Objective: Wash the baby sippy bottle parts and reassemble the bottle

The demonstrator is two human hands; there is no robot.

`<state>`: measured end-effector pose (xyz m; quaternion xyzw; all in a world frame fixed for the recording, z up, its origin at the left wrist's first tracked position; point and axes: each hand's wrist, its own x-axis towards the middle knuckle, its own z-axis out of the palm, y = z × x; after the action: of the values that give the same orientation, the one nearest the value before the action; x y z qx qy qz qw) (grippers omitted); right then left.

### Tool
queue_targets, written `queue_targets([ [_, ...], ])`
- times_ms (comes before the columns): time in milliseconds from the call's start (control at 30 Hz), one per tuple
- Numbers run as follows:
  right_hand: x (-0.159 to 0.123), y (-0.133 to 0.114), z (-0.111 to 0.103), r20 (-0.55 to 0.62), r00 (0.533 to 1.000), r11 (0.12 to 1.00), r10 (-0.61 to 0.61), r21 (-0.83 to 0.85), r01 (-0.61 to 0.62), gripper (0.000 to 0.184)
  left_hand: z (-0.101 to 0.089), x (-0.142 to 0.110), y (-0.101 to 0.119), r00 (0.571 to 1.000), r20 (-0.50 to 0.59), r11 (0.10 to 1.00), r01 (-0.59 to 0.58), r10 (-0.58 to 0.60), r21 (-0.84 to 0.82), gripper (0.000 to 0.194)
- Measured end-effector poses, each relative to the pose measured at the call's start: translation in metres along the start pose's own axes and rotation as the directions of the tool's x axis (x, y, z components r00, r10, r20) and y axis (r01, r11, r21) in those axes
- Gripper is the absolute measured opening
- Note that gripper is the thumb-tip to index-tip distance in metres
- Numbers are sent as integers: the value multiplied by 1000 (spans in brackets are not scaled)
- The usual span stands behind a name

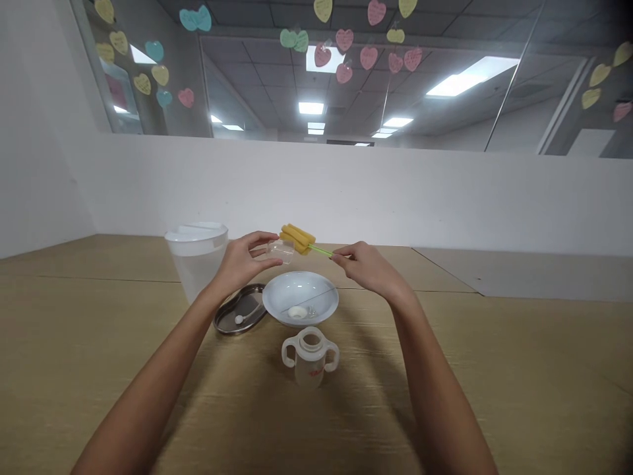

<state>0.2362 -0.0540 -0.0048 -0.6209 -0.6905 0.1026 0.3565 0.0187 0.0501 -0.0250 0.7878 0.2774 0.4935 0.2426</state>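
Observation:
Above the white bowl [275,297], my left hand [246,258] grips a clear plastic cap [281,251] between thumb and fingers. My right hand [363,265] pinches the thin green handle of a yellow sponge brush [297,237]. The sponge head is right beside the cap; whether it touches or enters it I cannot tell. Inside the bowl lie a white ring-like part [297,313] and a small clear piece [311,312]. In front of the bowl stands a topless baby bottle [309,369] with two side handles.
Left of the bowl lies a metal kidney-shaped tray [228,324] holding a small white-ended piece [240,319] with a thin stem. Behind it stands a translucent bucket [195,260]. A white wall [346,191] with a window above bounds the wooden table [494,382].

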Motion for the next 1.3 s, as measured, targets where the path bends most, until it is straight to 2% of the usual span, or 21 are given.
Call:
queue_targets([
  [200,2,2,1,-6,1000,999,5,-31,-5,28,2,1,1,1000,-22,989,-21,18,-145,48],
  [300,6,4,5,99,993,998,-58,-27,61,28,2,2,0,997,-63,984,-56,46,-167,47],
  [367,5,2,7,145,985,995,-96,-24,100,26,0,3,-2,994,-90,986,-73,61,-148,45],
  [500,-4,-8,4,87,991,990,-98,-95,106,26,-6,5,-6,993,-95,990,-86,75,-114,44],
  [733,-23,-20,-10,91,992,979,-83,-180,98,29,-15,5,-14,989,-40,981,-133,140,138,38],
  [833,-30,-24,-16,1,996,982,-84,-172,83,30,-15,5,-21,991,7,974,-136,137,182,40],
  [900,-32,-26,-18,-83,993,984,-80,-168,65,29,-13,5,-22,993,26,983,-119,116,139,44],
  [967,-31,-25,-17,-119,990,984,-70,-172,49,28,-10,4,-19,994,51,993,-95,92,71,47],
  [1100,-20,-19,-11,-128,992,981,-24,-195,-1,30,-7,1,-3,993,100,996,-57,64,-75,50],
  [1300,-13,-14,-4,-103,995,980,-17,-198,-4,30,-8,-1,11,999,44,988,-23,30,-153,56],
])
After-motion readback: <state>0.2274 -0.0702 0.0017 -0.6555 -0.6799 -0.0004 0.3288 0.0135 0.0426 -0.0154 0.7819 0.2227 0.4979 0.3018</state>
